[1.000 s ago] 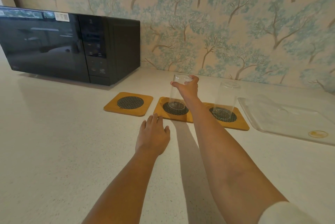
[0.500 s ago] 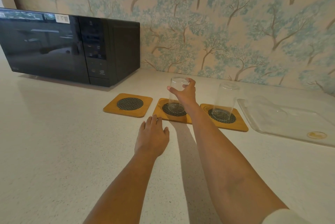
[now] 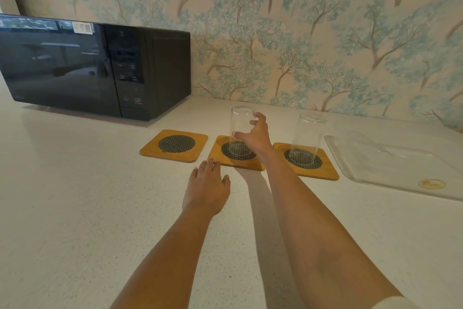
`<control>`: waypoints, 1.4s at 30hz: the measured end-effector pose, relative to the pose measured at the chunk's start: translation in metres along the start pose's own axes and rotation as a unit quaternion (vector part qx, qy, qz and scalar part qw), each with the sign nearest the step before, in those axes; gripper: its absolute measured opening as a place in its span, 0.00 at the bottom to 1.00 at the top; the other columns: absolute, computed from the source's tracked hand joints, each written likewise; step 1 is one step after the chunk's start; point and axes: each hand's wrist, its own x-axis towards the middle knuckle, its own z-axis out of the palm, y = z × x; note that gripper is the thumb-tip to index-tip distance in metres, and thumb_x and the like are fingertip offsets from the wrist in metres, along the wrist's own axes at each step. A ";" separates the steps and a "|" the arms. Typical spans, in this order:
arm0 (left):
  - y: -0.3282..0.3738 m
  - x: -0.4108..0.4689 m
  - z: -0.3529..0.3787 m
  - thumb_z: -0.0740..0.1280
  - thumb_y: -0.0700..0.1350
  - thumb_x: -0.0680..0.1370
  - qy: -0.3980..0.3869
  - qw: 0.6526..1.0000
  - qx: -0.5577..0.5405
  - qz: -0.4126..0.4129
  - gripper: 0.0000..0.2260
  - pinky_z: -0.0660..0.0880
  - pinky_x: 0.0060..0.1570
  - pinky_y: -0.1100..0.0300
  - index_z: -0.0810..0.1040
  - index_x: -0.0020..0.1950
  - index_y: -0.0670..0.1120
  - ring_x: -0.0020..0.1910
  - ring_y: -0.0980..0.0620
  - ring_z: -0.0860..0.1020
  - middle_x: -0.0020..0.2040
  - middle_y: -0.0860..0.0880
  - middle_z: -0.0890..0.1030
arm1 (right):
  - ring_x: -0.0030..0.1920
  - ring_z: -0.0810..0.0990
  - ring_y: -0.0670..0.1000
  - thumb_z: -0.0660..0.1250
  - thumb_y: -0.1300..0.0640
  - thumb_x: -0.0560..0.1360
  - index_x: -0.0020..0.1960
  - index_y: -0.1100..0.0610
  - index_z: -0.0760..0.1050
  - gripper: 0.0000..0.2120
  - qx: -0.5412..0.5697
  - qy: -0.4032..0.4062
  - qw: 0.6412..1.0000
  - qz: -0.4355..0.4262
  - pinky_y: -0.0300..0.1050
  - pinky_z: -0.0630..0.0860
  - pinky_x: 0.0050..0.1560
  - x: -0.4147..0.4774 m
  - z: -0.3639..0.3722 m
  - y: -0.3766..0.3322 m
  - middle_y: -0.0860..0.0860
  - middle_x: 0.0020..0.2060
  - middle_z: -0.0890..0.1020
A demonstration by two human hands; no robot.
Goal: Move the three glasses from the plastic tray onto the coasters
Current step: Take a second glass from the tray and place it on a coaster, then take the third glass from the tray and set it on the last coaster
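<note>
Glass (image 3: 241,131) has come down onto the middle coaster (image 3: 236,162) left of the tray (image 3: 390,168); right hand (image 3: 255,133) fingers now loosening off it. Left hand (image 3: 206,187) flat, empty. Left coaster (image 3: 174,145) unfilled.

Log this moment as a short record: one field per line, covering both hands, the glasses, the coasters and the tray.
right hand: fingers spread around the middle glass, grip looks loosened
left hand: flat on the counter, palm down, holding nothing
middle glass: upright on the middle coaster
right glass: upright on the right coaster, untouched
left coaster: no glass on it
plastic tray: right of the coasters; no upright glass visible on it
microwave: back left, door shut
</note>
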 end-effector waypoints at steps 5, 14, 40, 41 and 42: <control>-0.001 0.000 0.001 0.49 0.54 0.81 -0.003 1.000 -0.003 -0.005 0.25 0.52 0.75 0.50 0.54 0.76 0.46 0.77 0.46 0.53 0.78 0.46 0.55 | 0.70 0.66 0.58 0.77 0.58 0.68 0.74 0.54 0.55 0.43 -0.003 0.002 1.000 -0.005 0.58 0.67 0.70 0.001 0.001 0.003 0.57 0.69 0.66; 0.000 0.001 0.003 0.52 0.54 0.81 0.015 1.000 -0.015 -0.003 0.25 0.55 0.74 0.49 0.57 0.75 0.46 0.76 0.46 0.56 0.77 0.46 0.58 | 0.70 0.66 0.59 0.78 0.61 0.66 0.77 0.58 0.49 0.50 -0.051 -0.009 0.998 0.022 0.56 0.66 0.71 -0.009 -0.006 0.014 0.60 0.70 0.65; 0.109 -0.052 0.006 0.51 0.49 0.82 -0.005 0.999 -0.019 0.051 0.21 0.56 0.74 0.53 0.62 0.74 0.43 0.75 0.48 0.58 0.76 0.45 0.61 | 0.65 0.73 0.54 0.61 0.53 0.79 0.68 0.54 0.71 0.18 -0.353 0.077 0.928 -0.094 0.48 0.70 0.64 -0.143 -0.200 0.091 0.52 0.66 0.75; 0.120 -0.055 0.009 0.51 0.49 0.82 -0.007 0.998 -0.023 0.059 0.21 0.56 0.74 0.53 0.61 0.74 0.43 0.76 0.48 0.57 0.76 0.45 0.61 | 0.65 0.73 0.54 0.61 0.52 0.79 0.68 0.54 0.71 0.18 -0.354 0.078 0.928 -0.090 0.48 0.70 0.64 -0.145 -0.208 0.093 0.52 0.66 0.75; 0.130 -0.057 0.011 0.51 0.48 0.82 -0.011 0.997 -0.026 0.065 0.21 0.56 0.74 0.53 0.61 0.74 0.43 0.76 0.48 0.57 0.76 0.45 0.60 | 0.65 0.73 0.54 0.61 0.52 0.79 0.68 0.54 0.72 0.18 -0.354 0.079 0.927 -0.091 0.48 0.70 0.64 -0.147 -0.213 0.095 0.52 0.66 0.75</control>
